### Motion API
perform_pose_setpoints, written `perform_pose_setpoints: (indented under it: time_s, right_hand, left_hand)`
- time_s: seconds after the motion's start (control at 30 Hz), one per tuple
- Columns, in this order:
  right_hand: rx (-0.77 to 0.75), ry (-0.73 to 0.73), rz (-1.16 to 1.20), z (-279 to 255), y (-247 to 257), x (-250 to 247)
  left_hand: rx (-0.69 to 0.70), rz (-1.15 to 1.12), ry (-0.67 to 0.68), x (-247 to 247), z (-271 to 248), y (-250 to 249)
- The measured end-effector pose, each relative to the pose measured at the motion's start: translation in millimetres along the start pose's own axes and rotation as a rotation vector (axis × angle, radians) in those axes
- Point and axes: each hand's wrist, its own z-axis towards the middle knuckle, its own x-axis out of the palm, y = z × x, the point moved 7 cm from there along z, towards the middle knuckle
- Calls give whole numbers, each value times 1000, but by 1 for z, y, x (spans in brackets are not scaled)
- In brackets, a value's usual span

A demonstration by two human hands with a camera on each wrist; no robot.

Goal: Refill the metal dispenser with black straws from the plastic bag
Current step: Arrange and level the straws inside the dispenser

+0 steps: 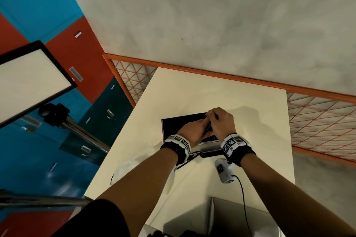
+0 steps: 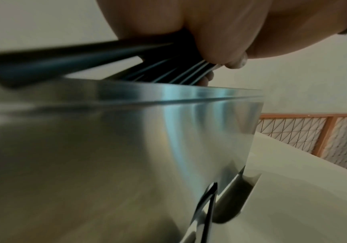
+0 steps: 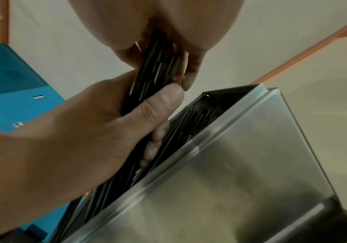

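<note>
Head view: both hands, left hand [image 1: 192, 131] and right hand [image 1: 221, 121], hold 1 bundle of black straws [image 3: 158, 69] just above the open metal dispenser [image 3: 241, 156], long axis along its slot, 9 to 3 o'clock.

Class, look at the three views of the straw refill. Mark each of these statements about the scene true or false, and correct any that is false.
1. Both hands grip one bundle of black straws. True: the left hand and the right hand both hold it.
2. The metal dispenser is closed. False: its top is open, with straws already lying inside.
3. The dispenser stands on a cream table. True.
4. The straws are white. False: they are black.
5. The bundle is held over the dispenser's opening. True.
</note>
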Motion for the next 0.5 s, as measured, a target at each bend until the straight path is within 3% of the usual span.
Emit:
perform_pose_setpoints:
  time_s: [0.23, 0.4, 0.5]
  right_hand:
    - [19, -121, -38, 9, -4, -11]
    - [-30, 91, -162, 0, -17, 15]
    - [-120, 180, -203, -7, -22, 25]
  left_hand:
    - [84, 153, -10, -6, 16, -15]
    - [75, 305, -10, 7, 2, 5]
    - [24, 248, -80, 6, -13, 25]
